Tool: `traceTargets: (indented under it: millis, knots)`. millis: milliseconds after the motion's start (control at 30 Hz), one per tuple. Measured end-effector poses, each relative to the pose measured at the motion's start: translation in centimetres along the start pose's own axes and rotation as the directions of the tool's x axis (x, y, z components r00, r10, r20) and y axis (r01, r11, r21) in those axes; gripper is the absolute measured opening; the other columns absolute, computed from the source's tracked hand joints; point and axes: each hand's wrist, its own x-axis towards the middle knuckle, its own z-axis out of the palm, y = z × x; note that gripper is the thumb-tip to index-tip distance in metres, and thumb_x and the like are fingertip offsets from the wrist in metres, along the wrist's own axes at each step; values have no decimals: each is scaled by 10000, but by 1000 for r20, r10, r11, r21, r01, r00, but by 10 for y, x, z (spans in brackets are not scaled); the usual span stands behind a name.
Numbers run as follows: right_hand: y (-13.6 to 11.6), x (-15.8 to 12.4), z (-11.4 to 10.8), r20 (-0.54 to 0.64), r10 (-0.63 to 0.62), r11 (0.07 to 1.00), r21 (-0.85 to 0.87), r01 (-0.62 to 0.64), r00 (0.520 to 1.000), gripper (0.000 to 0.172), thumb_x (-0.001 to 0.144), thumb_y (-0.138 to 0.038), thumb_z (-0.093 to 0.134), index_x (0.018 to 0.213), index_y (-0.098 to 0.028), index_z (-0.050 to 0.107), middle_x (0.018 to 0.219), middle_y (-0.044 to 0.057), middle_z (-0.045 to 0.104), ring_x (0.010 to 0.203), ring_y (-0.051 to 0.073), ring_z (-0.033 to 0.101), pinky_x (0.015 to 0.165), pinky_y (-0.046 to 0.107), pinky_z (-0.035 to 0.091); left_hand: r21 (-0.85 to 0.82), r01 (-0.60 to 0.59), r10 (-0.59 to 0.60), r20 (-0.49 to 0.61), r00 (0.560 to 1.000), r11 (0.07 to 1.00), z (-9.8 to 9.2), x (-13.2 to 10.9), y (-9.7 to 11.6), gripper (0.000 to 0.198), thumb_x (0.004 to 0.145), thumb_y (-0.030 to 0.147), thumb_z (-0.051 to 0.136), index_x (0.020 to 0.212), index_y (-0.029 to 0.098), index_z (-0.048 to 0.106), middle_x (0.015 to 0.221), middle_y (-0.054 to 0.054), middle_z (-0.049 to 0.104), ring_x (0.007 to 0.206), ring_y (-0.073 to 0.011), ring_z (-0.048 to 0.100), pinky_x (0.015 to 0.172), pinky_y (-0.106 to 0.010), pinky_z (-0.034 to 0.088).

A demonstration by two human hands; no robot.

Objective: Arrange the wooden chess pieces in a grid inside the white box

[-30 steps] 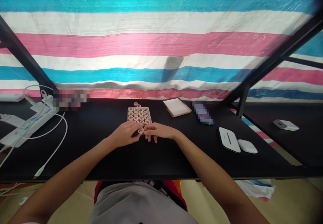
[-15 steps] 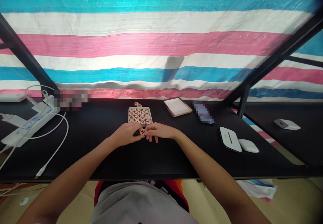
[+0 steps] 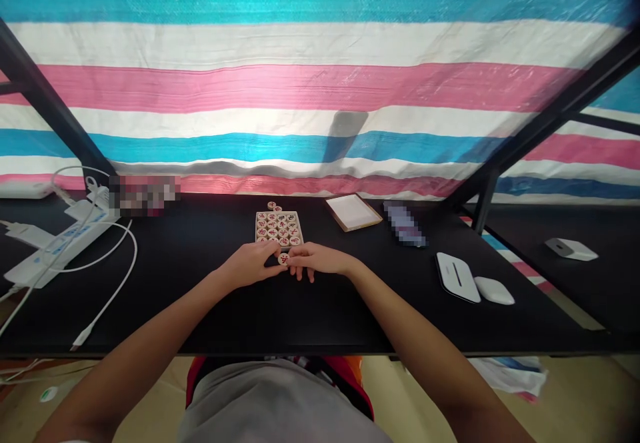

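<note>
A small round wooden piece with a red character [image 3: 283, 258] is between my two hands, just in front of a white box [image 3: 303, 235] filled with rows of similar pieces marked in red or black. The thumb and fingers of my left hand [image 3: 251, 262] are at the piece's left side. At its right edge, my right hand [image 3: 316, 259] pinches it with thumb and index finger, the other fingers hanging loosely. Two more round pieces [image 3: 271, 206] lie behind the box, near the table's back edge.
A shallow box lid [image 3: 354, 212] and a blurred phone-like object [image 3: 405, 224] lie to the right, with a white flat device [image 3: 457, 276] and white mouse [image 3: 494, 290] beyond. At left are a power strip [image 3: 60, 250] and white cables [image 3: 131, 276].
The piece between my hands shows its marked face a little more fully. My hands hold almost the same place, and the whole view has shifted slightly.
</note>
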Motion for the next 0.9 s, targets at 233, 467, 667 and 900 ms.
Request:
traceTargets:
  millis: [233, 467, 667, 900]
  knots:
    - [4, 3, -1, -3, 5, 1000, 9, -5, 1000, 398, 816, -531, 567, 823, -133, 585, 778, 38, 611, 663, 113, 612, 427, 167, 482, 18, 44, -45, 38, 998, 999, 2, 0, -3, 213, 829, 376, 579, 966, 214, 603, 689, 40, 624, 580, -109, 557, 587, -220, 381]
    - [7, 3, -1, -13, 3, 1000, 13, -3, 1000, 388, 825, -511, 564, 834, -125, 599, 766, 40, 613, 642, 109, 609, 421, 166, 482, 28, 63, -64, 42, 997, 998, 3, 0, -4, 242, 846, 415, 547, 846, 196, 650, 627, 34, 609, 545, -98, 531, 563, -215, 362]
    - [6, 2, -2, 5, -8, 1000, -8, 8, 1000, 387, 835, -510, 548, 838, -126, 593, 783, 44, 614, 665, 114, 612, 434, 167, 482, -164, 160, -145, 96, 985, 973, 0, 0, -3, 285, 818, 459, 565, 855, 191, 652, 590, 28, 596, 512, -97, 526, 514, -205, 375]
    - [1, 0, -1, 18, 3, 999, -37, -2, 1000, 349, 852, -469, 540, 861, -125, 595, 762, 33, 599, 678, 115, 608, 454, 163, 486, -494, 513, -274, 477, 835, 702, 1, 3, -9, 466, 817, 607, 478, 811, 153, 581, 651, -8, 622, 382, -91, 530, 321, -179, 359]
